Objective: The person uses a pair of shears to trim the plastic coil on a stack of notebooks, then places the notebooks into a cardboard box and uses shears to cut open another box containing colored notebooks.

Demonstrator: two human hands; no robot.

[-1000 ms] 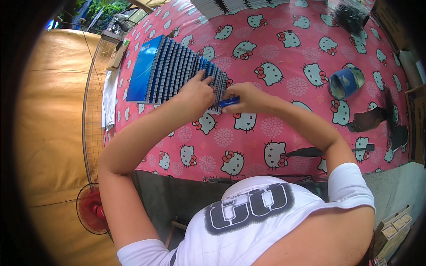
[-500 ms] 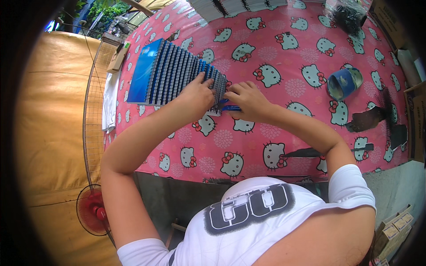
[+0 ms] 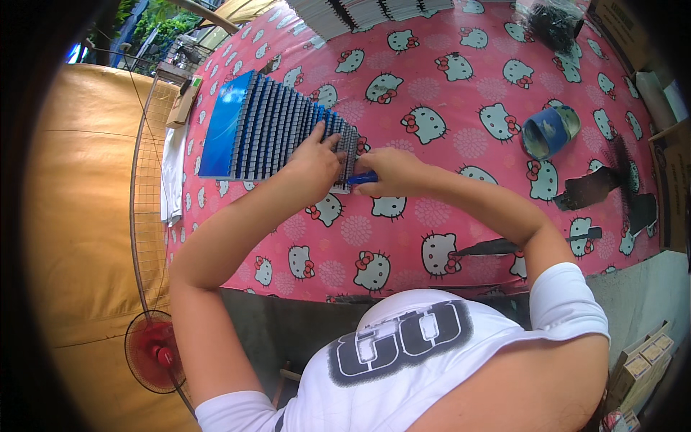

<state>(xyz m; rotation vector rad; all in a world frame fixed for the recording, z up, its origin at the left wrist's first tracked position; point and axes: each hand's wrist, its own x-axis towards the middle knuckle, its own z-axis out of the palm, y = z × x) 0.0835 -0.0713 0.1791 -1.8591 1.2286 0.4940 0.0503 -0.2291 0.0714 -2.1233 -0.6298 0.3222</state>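
A row of overlapping spiral notebooks [image 3: 268, 140] lies fanned out on the table, with a blue cover showing at its left end. My left hand [image 3: 315, 167] rests on the bindings near the right end of the row, fingers spread. Just beside it, at the last notebook's spiral edge, my right hand [image 3: 392, 173] is closed around blue-handled pliers [image 3: 365, 178]. The pliers' jaws are hidden by my fingers and the bindings.
A pink patterned cloth covers the table [image 3: 425, 216]. Stacked notebooks [image 3: 345, 18] stand at the far edge. To the right are a blue tape roll [image 3: 551, 133] and a black plastic bundle [image 3: 554, 27]. A red fan [image 3: 155, 351] stands at lower left.
My right hand has closed further round the pliers, and less of their handles shows. My left hand stays on the bindings. The whole view has shifted slightly.
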